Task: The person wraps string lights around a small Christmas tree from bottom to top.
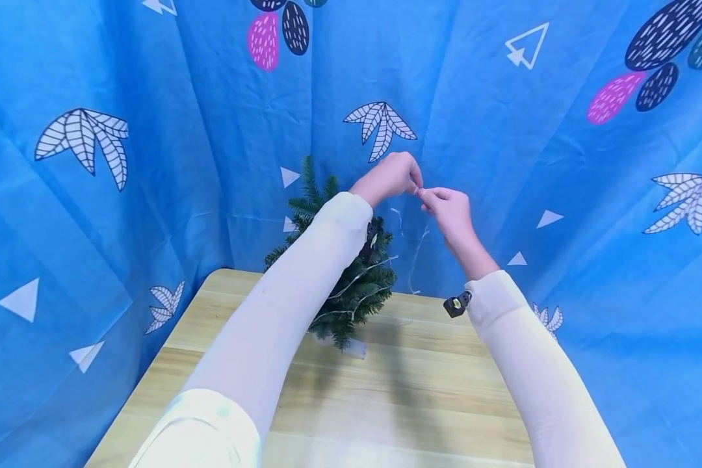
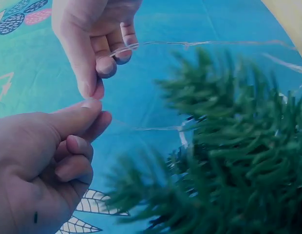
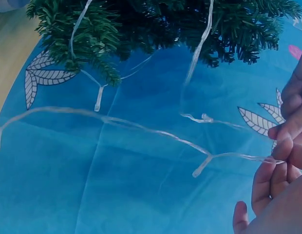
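A string of clear fairy lights (image 3: 202, 166) with small bulbs runs from a small green artificial Christmas tree (image 1: 376, 296) to both hands. My left hand (image 1: 390, 174) pinches the thin wire between thumb and forefinger, above and beyond the tree. Against its fingertips, my right hand (image 1: 452, 213) pinches the same wire with thumb and forefinger; a strand also passes over its other fingers in the left wrist view. Part of the string lies across the branches, and another part hangs in a loop to the right of the tree. My left sleeve hides much of the tree.
The tree stands on a light wooden table (image 1: 444, 383), with a whitish piece (image 1: 355, 349) at its base. A blue patterned curtain (image 1: 480, 117) closes off the back and both sides. A small black camera (image 1: 457, 304) sits at my right wrist.
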A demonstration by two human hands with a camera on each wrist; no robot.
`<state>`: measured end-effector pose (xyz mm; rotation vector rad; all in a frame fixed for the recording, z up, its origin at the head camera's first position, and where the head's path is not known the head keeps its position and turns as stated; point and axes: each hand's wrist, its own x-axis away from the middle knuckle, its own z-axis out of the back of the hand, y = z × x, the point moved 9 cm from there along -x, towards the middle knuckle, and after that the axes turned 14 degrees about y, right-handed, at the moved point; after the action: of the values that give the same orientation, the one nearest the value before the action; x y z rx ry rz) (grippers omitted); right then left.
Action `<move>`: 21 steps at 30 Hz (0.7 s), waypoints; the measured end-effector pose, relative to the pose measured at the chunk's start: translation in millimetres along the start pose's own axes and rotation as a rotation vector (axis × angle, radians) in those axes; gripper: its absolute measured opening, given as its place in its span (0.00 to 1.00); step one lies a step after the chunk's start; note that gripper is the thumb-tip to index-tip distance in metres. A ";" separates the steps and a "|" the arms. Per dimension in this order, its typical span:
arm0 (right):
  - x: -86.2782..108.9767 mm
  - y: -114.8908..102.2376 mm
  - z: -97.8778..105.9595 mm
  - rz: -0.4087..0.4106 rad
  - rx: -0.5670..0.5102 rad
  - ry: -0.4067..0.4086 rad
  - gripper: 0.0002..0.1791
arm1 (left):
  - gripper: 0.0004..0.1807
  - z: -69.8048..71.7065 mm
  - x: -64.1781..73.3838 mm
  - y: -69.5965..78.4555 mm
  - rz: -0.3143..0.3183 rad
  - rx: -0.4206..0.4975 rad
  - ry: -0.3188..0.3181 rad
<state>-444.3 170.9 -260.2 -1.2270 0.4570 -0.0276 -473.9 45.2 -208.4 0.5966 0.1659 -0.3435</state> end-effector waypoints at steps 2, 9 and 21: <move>-1.0 -2.4 -2.3 0.004 0.000 -0.003 0.23 | 0.09 1.8 -2.7 -0.8 -0.014 0.002 0.002; 1.6 -6.1 -10.2 0.014 -0.011 -0.015 0.20 | 0.10 15.9 -12.5 -18.5 0.014 -0.038 0.093; 16.6 -11.0 -19.1 0.051 0.027 -0.046 0.19 | 0.13 59.3 -13.2 -60.3 0.088 -0.156 0.167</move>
<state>-433.5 145.6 -260.5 -1.1869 0.4461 0.0380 -504.8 -32.0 -188.1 0.4761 0.3228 -0.1933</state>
